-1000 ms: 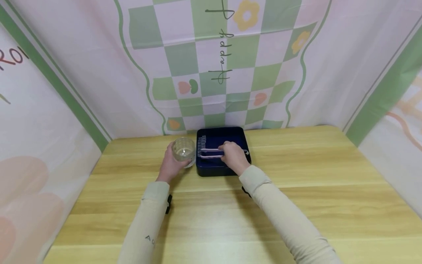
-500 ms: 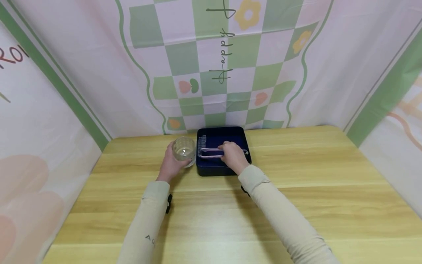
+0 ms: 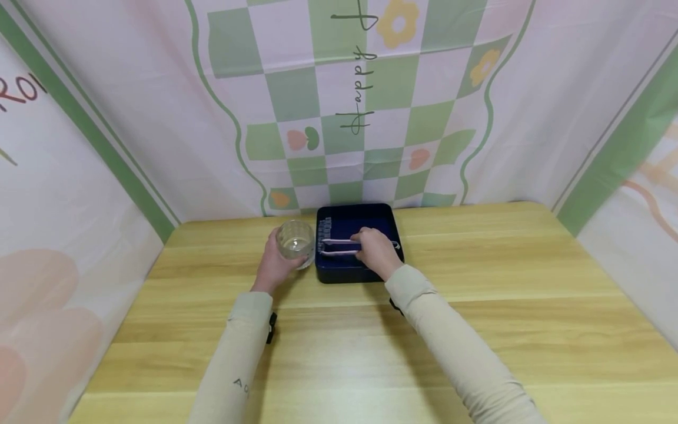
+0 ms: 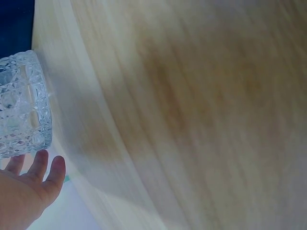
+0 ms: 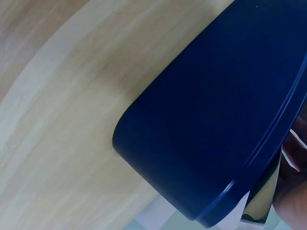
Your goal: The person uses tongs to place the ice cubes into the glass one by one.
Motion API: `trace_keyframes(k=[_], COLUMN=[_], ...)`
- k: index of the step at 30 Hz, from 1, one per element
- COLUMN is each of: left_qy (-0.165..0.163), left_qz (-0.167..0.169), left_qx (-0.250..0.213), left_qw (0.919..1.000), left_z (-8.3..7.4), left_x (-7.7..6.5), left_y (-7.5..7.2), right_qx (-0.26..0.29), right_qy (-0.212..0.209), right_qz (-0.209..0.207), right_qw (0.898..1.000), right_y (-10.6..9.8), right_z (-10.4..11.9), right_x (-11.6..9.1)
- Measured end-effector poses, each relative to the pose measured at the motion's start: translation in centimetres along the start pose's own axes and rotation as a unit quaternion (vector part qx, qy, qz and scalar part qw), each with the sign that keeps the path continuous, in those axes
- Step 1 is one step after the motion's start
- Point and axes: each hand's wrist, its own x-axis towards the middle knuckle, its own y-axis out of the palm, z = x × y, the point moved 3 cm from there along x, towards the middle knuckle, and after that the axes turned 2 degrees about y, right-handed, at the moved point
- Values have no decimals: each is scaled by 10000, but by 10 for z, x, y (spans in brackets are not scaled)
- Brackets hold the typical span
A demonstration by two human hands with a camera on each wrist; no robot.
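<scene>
My left hand (image 3: 276, 262) grips a clear drinking glass (image 3: 295, 238) just left of a square navy-blue tray (image 3: 344, 275). In the left wrist view the glass (image 4: 21, 105) shows a cut pattern, with fingertips (image 4: 41, 165) at its side. Over the tray my right hand (image 3: 375, 250) holds tongs (image 3: 340, 241) with pale pink arms. The two arms lie spread apart, their tips pointing left at small clear pieces (image 3: 325, 228) that line the tray's left side. In the right wrist view a shiny metal strip of the tongs (image 5: 261, 199) shows past the tray's rim.
Both glass and tray stand near the back edge of a light wooden table (image 3: 339, 347). Behind them hangs a printed cloth (image 3: 344, 88) with green checks, which also closes off both sides.
</scene>
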Motion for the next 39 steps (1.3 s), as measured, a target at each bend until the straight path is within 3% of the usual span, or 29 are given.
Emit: trace_keyframes(k=[24, 39], left_qy=[-73, -57], left_qz=[19, -9], left_qx=[-82, 61], left_qw=[9999, 10000], left_z=[1, 0], left_x=[0, -1], left_y=[1, 1], right_qx=[43, 220], right_qy=[204, 240], right_qz=[84, -422], right_qw=[9997, 9986], right_y=[-1, -15], right_z=[-1, -10], right_x=[-1, -6])
